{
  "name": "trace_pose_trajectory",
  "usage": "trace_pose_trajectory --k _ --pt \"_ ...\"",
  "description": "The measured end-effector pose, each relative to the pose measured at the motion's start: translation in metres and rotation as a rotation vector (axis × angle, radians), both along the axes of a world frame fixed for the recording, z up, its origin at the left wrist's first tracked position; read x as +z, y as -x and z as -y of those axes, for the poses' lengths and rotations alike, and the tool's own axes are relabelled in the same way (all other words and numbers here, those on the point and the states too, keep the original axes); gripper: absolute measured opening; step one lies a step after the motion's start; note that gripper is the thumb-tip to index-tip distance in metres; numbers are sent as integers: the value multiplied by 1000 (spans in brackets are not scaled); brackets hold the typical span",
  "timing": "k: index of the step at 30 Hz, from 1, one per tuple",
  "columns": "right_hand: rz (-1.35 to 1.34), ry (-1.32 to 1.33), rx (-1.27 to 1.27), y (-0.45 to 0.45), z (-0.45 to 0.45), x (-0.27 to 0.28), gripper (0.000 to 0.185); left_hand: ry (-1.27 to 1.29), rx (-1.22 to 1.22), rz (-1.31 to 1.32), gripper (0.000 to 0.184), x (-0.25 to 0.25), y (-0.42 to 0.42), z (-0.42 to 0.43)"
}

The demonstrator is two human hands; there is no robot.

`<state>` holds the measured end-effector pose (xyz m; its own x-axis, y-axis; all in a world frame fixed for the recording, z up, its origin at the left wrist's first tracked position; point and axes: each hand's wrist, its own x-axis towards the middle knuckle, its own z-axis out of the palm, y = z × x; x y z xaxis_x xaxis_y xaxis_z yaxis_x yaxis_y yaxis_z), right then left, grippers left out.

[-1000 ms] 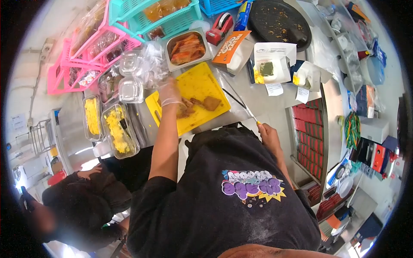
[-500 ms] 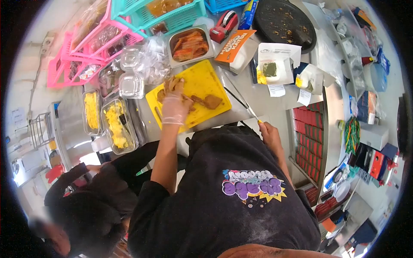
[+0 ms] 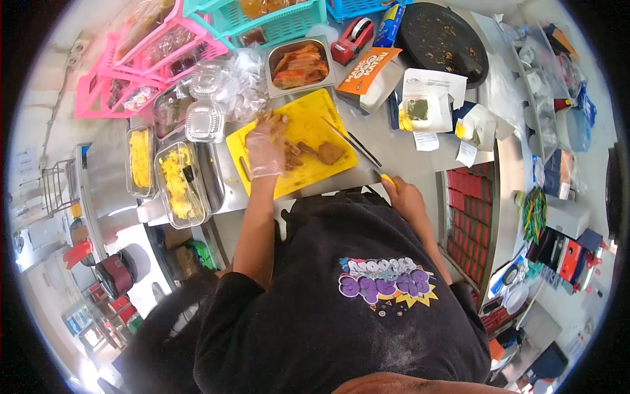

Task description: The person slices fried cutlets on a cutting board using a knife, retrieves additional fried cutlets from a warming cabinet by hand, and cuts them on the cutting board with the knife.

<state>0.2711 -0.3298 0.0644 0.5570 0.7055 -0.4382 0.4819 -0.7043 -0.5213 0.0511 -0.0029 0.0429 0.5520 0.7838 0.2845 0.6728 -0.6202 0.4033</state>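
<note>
My left hand (image 3: 265,152), in a clear plastic glove, closes over pieces of cooked meat (image 3: 272,123) on the yellow cutting board (image 3: 308,111). Its fingertips are partly hidden among the pieces. A larger brown piece of meat (image 3: 330,153) lies at the board's right side. With my right hand (image 3: 403,197), bare, I grip a knife by its yellow handle (image 3: 388,178) near the counter's front edge. The blade (image 3: 348,139) points up and left, its tip over the board's right edge. A narrow dark strip runs alongside the blade.
Behind the board stands a metal pan of reddish-orange food (image 3: 300,67). Two trays of yellow food (image 3: 176,184) are at left, by clear plastic containers (image 3: 205,121). Paper packets (image 3: 426,98) and a round black tray (image 3: 443,43) lie right. Another person's dark clothing (image 3: 167,335) is at lower left.
The knife and my right hand have shifted up and left, bringing the blade toward the board. My left hand stays on the meat. The other person has moved down, mostly out of view.
</note>
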Motion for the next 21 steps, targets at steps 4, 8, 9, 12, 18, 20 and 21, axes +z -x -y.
trace_pose_trajectory --k 4,8,9,12,18,20,21 --pt "100 10 78 5 -21 3 45 188 321 -191 40 6 12 -26" --pt "175 -19 94 13 -31 -14 47 295 171 -206 58 20 -4 -31" --pt "190 -22 97 14 -34 -16 47 289 128 -322 60 23 -12 -31" --pt "226 -42 75 19 -43 -11 48 245 74 -563 62 17 -31 -32" --pt "258 -79 68 26 -46 -18 47 255 197 -702 50 11 -48 -21" --pt "293 -137 56 30 -46 -23 47 342 232 -700 46 17 -52 -22" --pt "311 -166 50 33 -46 -25 47 310 194 -690 45 15 -51 -23"
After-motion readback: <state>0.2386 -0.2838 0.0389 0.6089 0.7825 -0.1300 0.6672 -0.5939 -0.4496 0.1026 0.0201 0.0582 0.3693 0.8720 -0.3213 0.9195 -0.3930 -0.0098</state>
